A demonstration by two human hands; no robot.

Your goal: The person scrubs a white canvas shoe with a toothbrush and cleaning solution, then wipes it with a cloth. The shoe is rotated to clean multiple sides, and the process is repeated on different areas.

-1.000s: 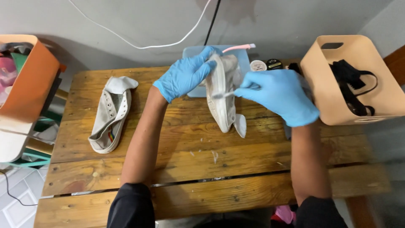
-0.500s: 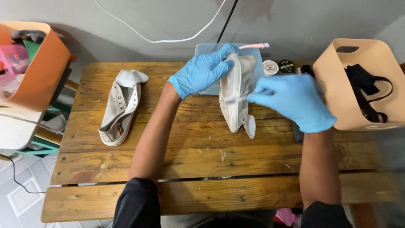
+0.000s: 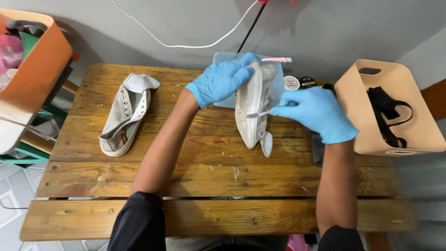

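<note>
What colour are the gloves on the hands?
Light blue, on the left hand and right hand, head view.

The gloved left hand (image 3: 223, 80) grips a white sneaker (image 3: 251, 109) on its side over the wooden table (image 3: 186, 162). The gloved right hand (image 3: 318, 113) presses a small brush (image 3: 258, 113) against it. Another sneaker (image 3: 124, 113) lies well apart.

- A wooden table (image 3: 139, 186) fills the middle of the view, its far edge close to the wall.
- One shoe (image 3: 123, 114) lies on the table's left part, well apart from the hands.
- A second shoe (image 3: 253, 107) sits right of centre, between the left hand (image 3: 223, 81) at its far end and the right hand (image 3: 318, 111) just to its right.
- Behind that shoe lies a flat tray (image 3: 278, 83), with a toothbrush (image 3: 276, 60) across its far edge.
- Two small round tins (image 3: 298, 82) stand side by side right of the tray (near the table's far edge).
- A bin (image 3: 385, 109) stands at the right end, a strap (image 3: 388, 114) inside it.
- Another bin (image 3: 32, 60) stands off the table's left end.
</note>
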